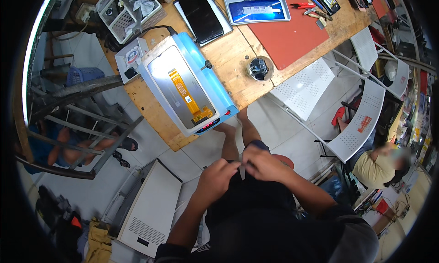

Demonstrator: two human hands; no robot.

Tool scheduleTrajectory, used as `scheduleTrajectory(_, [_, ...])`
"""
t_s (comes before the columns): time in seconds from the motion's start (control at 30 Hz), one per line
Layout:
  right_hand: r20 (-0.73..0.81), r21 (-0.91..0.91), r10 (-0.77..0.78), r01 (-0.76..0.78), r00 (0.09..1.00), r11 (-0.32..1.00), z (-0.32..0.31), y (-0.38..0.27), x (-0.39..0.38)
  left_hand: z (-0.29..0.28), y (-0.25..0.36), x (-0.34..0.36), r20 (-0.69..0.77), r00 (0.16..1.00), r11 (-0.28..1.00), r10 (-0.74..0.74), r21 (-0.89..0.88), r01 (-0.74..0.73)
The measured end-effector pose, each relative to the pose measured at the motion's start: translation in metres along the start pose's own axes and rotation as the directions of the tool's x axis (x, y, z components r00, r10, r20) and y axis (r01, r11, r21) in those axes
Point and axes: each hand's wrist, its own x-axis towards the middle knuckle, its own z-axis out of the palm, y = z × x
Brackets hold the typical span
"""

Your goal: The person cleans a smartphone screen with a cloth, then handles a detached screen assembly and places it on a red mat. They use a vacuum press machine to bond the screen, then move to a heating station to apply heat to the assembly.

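Observation:
Above my lap, in front of the table edge, my two hands are close together. My left hand (216,179) is closed, its fingertips pinched near a small pale strip (242,171). My right hand (264,164) is also pinched, at the strip's upper end; the fingers hide most of it, and its kind is unclear. Beyond the hands, a blue heating plate machine (194,64) sits at the table's near corner. On its top lies a silvery screen panel (165,82), back side up, with an orange flex cable (182,90) along it.
The wooden table (224,64) carries a black phone (199,17), a blue phone (257,11) in a tray, a red mat (292,36), red-handled pliers (302,5), a round cup (259,68) and a divided basket (128,11). White chairs (359,121) and another person (375,167) are at right.

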Motion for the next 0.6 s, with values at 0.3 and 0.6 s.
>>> scheduleTrajectory(0.3, [0.022, -0.084, -0.216, 0.217, 0.976, 0.973, -0.022, -0.069, 0.028, -0.016, 0.007, 0.015, -0.201, 0.952, 0.820, -0.230, -0.566, 0.079])
scheduleTrajectory(0.6, [-0.348, -0.062, -0.266, 0.261, 0.899, 0.963, -0.094, -0.065, 0.113, -0.040, -0.003, 0.026, -0.689, 0.686, 0.915, -0.234, -0.394, -0.083])
